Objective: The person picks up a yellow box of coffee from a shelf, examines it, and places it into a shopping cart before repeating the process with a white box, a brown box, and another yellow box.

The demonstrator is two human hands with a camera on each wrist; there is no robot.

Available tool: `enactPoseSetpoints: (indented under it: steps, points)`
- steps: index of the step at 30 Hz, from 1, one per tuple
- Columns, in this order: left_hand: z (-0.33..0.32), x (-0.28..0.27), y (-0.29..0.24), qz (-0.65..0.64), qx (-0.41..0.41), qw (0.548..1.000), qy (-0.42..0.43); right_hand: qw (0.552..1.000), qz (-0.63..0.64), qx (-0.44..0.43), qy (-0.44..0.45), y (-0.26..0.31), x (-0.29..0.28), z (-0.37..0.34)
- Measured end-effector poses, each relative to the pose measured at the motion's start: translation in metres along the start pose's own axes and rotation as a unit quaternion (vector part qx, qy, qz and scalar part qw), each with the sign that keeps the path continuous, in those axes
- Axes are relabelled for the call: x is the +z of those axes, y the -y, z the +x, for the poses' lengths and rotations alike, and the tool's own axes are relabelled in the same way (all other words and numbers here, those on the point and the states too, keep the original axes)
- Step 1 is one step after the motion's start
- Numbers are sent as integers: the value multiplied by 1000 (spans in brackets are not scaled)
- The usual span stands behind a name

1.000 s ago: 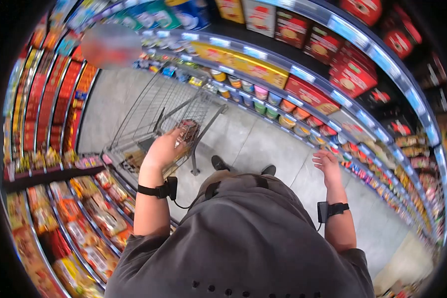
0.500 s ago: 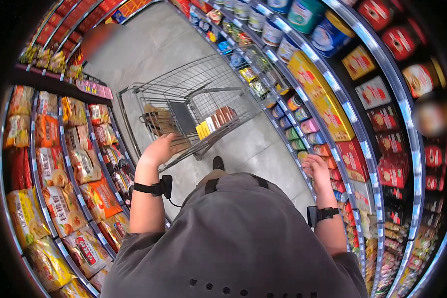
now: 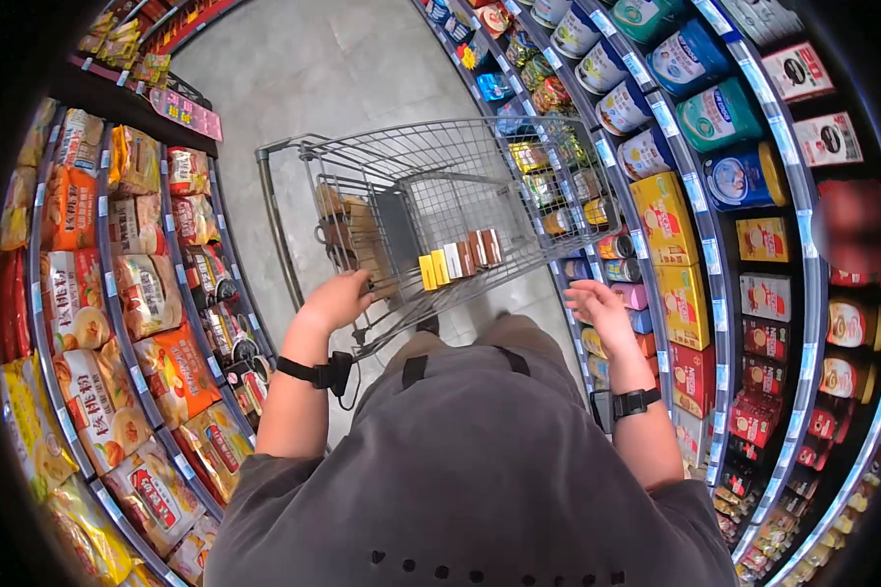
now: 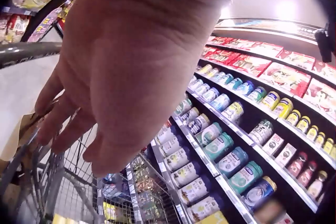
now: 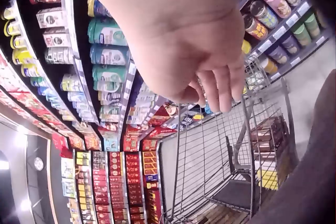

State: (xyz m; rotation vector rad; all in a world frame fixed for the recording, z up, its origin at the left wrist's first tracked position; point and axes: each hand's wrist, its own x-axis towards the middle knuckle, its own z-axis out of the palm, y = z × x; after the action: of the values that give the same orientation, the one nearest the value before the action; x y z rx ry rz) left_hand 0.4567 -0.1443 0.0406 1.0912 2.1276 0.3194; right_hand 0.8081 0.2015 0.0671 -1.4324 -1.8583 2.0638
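The left hand [image 3: 335, 301] hangs at centre left of the head view, over the near corner of a wire shopping cart [image 3: 394, 233]. Its fingers are loose and slightly apart around nothing; whether they touch the cart's frame cannot be told. The right hand [image 3: 602, 311] is held out right of centre, fingers relaxed and gently bent, holding nothing, near the cart's front end and the shelf side.

The cart stands across the upper middle of the frame. In its basket, near the edge closest to the person, a row of boxes runs left to right: yellow boxes [image 3: 435, 269], white boxes [image 3: 453, 260], then brown boxes [image 3: 482, 248]. At the cart's left end sits a tan thing [image 3: 362, 245], partly hidden by the wires.

Packets [image 3: 88, 338] fill the shelves down the left of the frame. Tins [image 3: 693, 59] line the upper right, with larger yellow cartons [image 3: 680, 301] below. A strap [image 3: 303, 372] circles the left wrist, and another strap [image 3: 638, 402] the right.
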Motion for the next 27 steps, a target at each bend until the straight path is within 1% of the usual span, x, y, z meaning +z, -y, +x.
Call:
enactPoseSetpoints:
  steps: [2,3,4,6,7,10,11,12,13,14,16,17,18,19,20,21,22,23,24,25,26,27]
  points:
    - [21,6,-3,-7,1,1000,30,999,-20,-6,31,8,2,15]
    - [33,9,-9,22,-28,998,53,999,-21,-2,40,13,2,22]
    - [44,15,-9,17,-27,998,53,999,-20,8,45,19,3,31]
    - [67,23,-15,52,-23,997,45,997,-21,23,64,24,1,57]
    - [80,24,-20,56,-33,996,67,997,-25,29,68,26,-1,72]
    - [117,26,-39,55,-34,994,83,994,-34,37,102,32,-3,127]
    - [130,30,-45,7,-17,998,63,992,-40,43,115,33,-2,147]
    - [146,39,-46,7,-24,997,72,990,-45,48,128,34,0,168]
    - [165,52,-47,-44,-26,995,89,988,-25,85,128,34,5,189]
    - [182,67,-48,-95,-27,989,107,987,-18,95,130,32,11,209]
    - [215,89,-59,-131,-45,978,153,974,-50,144,166,20,23,251]
    - [231,101,-65,-160,-45,973,158,973,-43,154,166,14,29,270]
    - [248,118,-69,-160,-49,971,171,964,-84,177,182,6,36,288]
    - [264,135,-74,-192,-38,971,139,951,-124,199,199,-2,43,305]
    - [275,152,-78,-225,-28,968,107,949,-118,212,200,-11,49,319]
    - [285,164,-85,-227,-34,966,120,940,-183,190,217,-20,56,331]
    - [294,175,-91,-251,-63,960,104,925,-248,165,234,-30,61,340]
    - [302,184,-96,-274,-92,953,86,924,-244,173,238,-40,67,345]
    - [308,192,-99,-274,-97,952,93,911,-322,89,243,-51,72,350]
    - [313,200,-101,-269,-126,948,110,885,-396,4,244,-62,75,353]
    - [316,207,-102,-263,-154,944,127,886,-392,11,248,-72,77,356]
    - [318,211,-104,-284,-185,931,137,874,-397,9,279,-77,80,359]
